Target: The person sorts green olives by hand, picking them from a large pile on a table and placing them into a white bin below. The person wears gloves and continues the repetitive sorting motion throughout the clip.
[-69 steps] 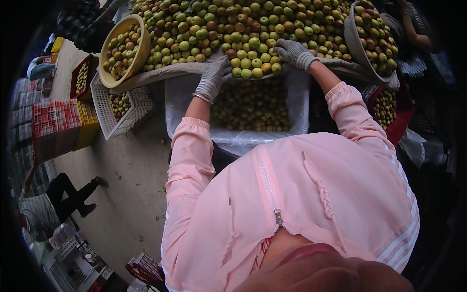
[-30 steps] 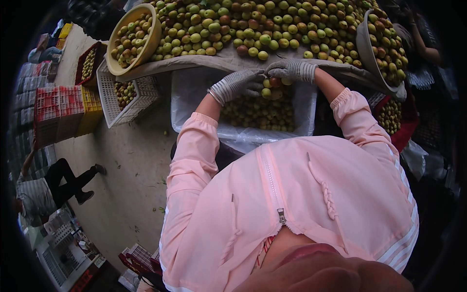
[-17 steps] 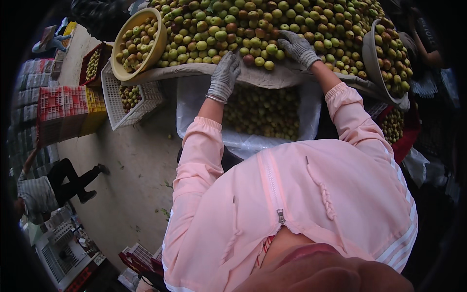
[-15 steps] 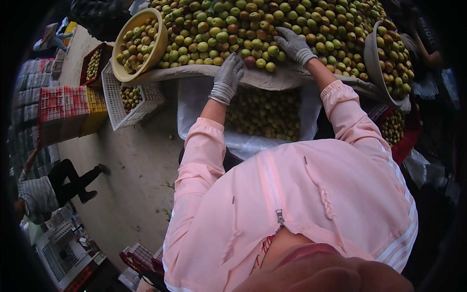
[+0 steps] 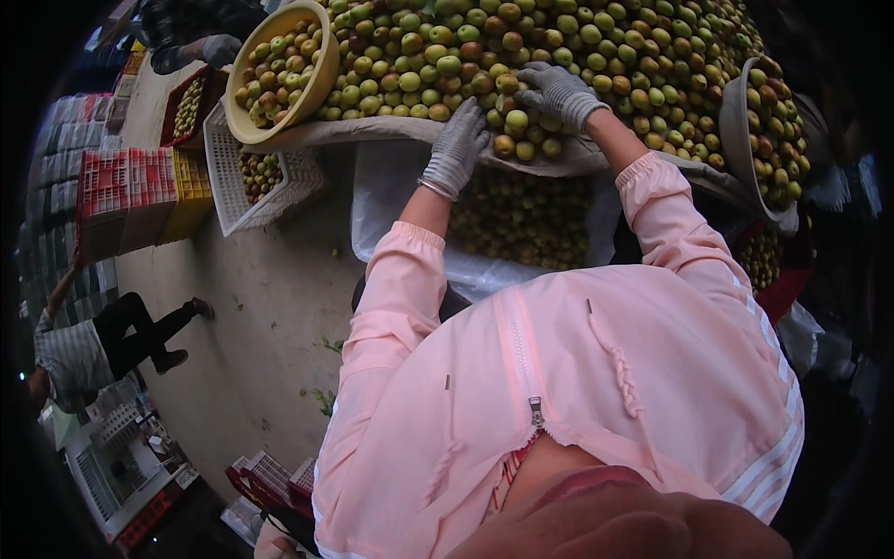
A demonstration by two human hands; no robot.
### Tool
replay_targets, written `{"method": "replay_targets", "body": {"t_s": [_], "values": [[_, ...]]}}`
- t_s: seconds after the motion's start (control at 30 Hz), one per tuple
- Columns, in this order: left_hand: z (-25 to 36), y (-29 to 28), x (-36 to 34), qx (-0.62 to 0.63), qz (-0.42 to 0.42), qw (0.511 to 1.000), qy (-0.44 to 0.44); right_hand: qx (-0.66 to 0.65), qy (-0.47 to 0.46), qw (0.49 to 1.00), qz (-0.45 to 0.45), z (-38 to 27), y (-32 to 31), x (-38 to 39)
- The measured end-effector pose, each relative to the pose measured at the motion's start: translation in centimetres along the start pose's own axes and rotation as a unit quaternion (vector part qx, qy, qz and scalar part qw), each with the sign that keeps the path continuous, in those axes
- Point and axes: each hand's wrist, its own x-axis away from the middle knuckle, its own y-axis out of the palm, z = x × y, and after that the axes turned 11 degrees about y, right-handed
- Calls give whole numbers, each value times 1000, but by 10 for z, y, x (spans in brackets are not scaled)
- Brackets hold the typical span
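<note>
Even, soft daylight, no hard shadows. Fruit pile (image 5: 559, 56) at 12 o'clock bright and fairly sharp. Pink jacket (image 5: 559, 391) well lit, slightly washed out. Lined crate (image 5: 521, 219) below the bench edge sits in shade. Black fisheye vignette all round, heaviest from 2 to 5 o'clock. Stacked crates (image 5: 130, 196) at 9 o'clock bend and soften. Chin blur at 6 o'clock. No glare.

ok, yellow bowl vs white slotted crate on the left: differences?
The yellow bowl is round and solid-walled; the white slotted crate is rectangular with open slots. The yellow bowl sits up at the edge of the fruit pile; the white slotted crate sits lower, beside it. The bowl is heaped nearly full; the crate holds only a small batch. Both hold the same small green-brown fruit.
</note>
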Motion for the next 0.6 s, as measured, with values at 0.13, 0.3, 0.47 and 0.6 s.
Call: {"method": "replay_targets", "body": {"t_s": [0.13, 0.3, 0.47, 0.6], "values": [[-6, -3, 0, -1, -1, 1000, -14, 30, -35, 999, -23, 14, -6, 6], [-28, -17, 1, -63, -56, 996, 32, 53, -52, 992, 99, 8, -16, 5], [-45, -27, -4, -149, -81, 979, 114, 74, -155, 972, 158, -41, 15, 7], [-49, -22, -2, -87, -54, 990, 97, 124, -178, 963, 159, -56, 33, 6]]}}
